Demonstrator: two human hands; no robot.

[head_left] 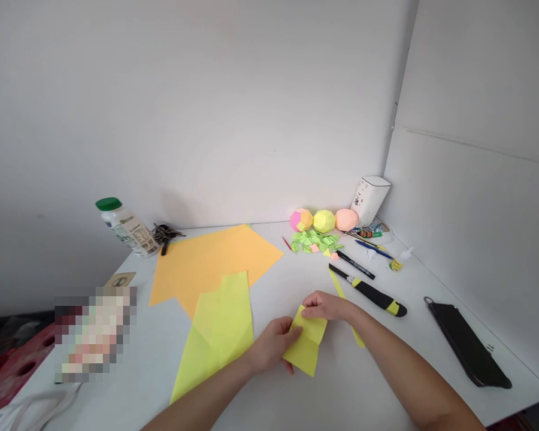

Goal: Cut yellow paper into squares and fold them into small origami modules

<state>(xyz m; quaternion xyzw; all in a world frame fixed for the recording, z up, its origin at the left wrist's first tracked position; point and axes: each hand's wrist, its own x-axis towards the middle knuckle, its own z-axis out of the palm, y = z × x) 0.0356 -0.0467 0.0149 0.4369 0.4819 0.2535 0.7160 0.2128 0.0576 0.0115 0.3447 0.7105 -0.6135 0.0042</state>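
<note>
1. A white table (276,278) runs back to a pale, plain wall (233,120); a second white wall (471,96) meets it at the right.
2. Past the table's left edge, lower down, shows a red item with round holes (31,353).
3. At the back left, near the wall, is a white bottle (132,230) with a green cap on; its contents cannot be made out. Dark keys (165,233) lie just beside it.
4. In the far right corner sits a white container (372,200), its inside hidden from this angle. A small yellow-labelled bottle (395,265) is near the right wall.
5. Three faceted paper balls (324,221) sit in a row along the back, with green paper pieces (314,241) scattered before them.
6. The small yellow paper (306,353), creased across, is held above the table's front middle, right of the large yellow sheet (211,335), which overlaps an orange sheet (206,257).
7. The left hand (273,344) clamps the small paper's left edge between thumb and fingers; the right hand (326,305) pinches its upper edge.
8. A cutter knife (372,293) lies near the right hand.
</note>
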